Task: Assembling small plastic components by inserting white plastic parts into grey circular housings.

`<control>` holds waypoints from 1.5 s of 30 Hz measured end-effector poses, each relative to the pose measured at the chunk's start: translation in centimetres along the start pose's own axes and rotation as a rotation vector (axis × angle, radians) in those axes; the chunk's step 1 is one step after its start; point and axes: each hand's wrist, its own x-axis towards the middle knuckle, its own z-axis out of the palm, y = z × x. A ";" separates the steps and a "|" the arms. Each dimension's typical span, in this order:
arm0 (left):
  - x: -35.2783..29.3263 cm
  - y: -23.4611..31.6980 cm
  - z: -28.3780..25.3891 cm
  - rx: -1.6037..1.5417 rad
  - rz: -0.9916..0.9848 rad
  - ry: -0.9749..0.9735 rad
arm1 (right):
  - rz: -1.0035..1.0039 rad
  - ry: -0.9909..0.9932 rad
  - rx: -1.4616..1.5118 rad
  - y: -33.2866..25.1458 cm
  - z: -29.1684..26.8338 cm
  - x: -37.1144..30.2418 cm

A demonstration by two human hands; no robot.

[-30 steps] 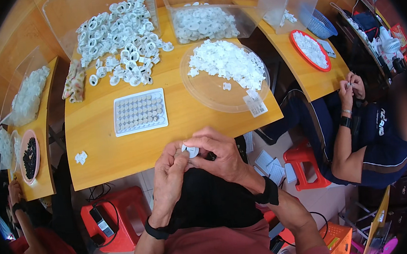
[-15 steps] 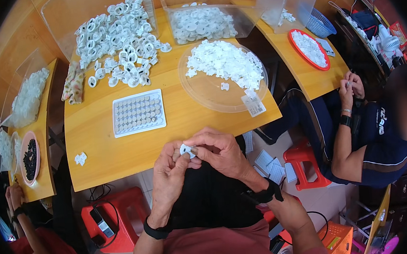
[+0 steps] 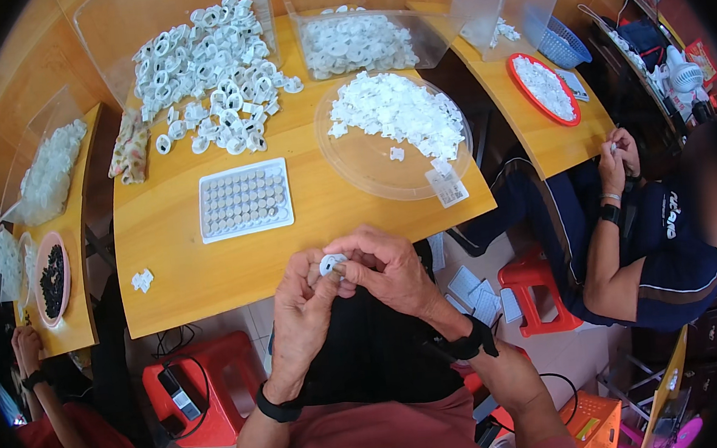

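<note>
Just off the table's near edge, a small round white plastic piece (image 3: 331, 263) with a dark slot sits between my fingertips. My left hand (image 3: 303, 310) pinches it from the left side. From the right, the bent fingers of my right hand (image 3: 390, 274) close on the same piece, the thumb pressed against its lower edge. Whether a smaller part lies under that thumb is hidden. Beyond my hands lies a white tray (image 3: 277, 222) holding rows of round silver button cells (image 3: 241, 198). Right of it, small white plastic parts (image 3: 400, 114) are heaped on a round clear lid (image 3: 354, 169).
Similar round white pieces (image 3: 204, 63) spill from a clear bin at the back. Another clear bin (image 3: 360, 45) stands beside it. Some white bits (image 3: 143, 280) lie front left. Co-workers sit on both sides, near red stools (image 3: 198, 392).
My hands and the white piece have shifted very slightly to the right, still gripping it. The tray and heaps stay put.
</note>
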 end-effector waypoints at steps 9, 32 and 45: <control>-0.2 -0.5 0.4 -0.019 0.004 0.030 | 0.034 -0.055 -0.073 -0.3 -0.2 0.0; 0.2 -0.2 0.0 -0.036 -0.041 -0.030 | 0.160 -0.082 0.083 -0.1 -1.5 0.6; 0.1 -0.9 0.6 0.038 0.006 0.015 | 0.171 -0.080 -0.024 0.2 -0.6 0.2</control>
